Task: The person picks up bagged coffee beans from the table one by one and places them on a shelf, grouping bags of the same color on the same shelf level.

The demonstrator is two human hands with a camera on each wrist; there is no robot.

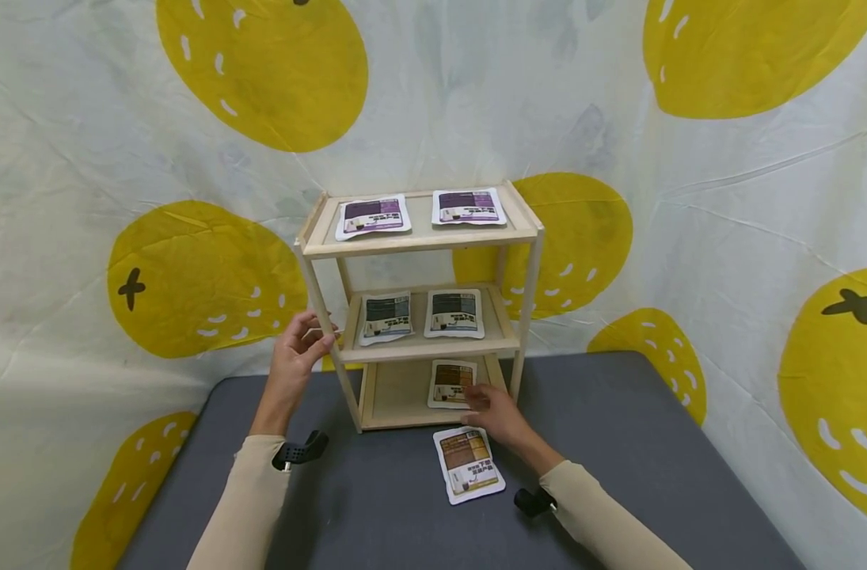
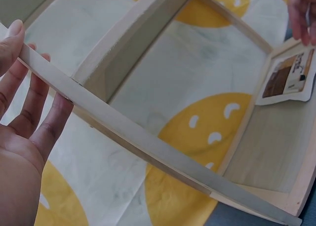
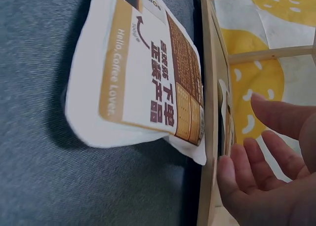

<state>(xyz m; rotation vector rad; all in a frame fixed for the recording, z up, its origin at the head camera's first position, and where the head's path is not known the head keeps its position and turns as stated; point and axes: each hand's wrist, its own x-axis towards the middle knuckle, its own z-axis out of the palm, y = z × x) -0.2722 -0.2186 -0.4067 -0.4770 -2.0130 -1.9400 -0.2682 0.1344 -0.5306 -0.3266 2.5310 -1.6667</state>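
A small three-tier wooden shelf (image 1: 419, 244) stands on the table. My left hand (image 1: 298, 356) holds its left front post (image 2: 126, 120), thumb on one side and fingers on the other. At the bottom tier, my right hand (image 1: 500, 414) is beside a brown-and-white coffee packet (image 1: 449, 378) lying flat there. The right fingers (image 3: 256, 164) are loosely bent near that packet's edge, with nothing pinched between them and the thumb. Another brown coffee packet (image 1: 467, 463) lies on the table before the shelf; a second white edge shows beneath it.
Two purple-labelled packets (image 1: 373, 215) lie on the top tier and two dark-labelled packets (image 1: 454, 313) on the middle one. The grey table (image 1: 376, 507) extends around the shelf. Behind hangs a white cloth (image 1: 433, 103) with yellow fruit shapes.
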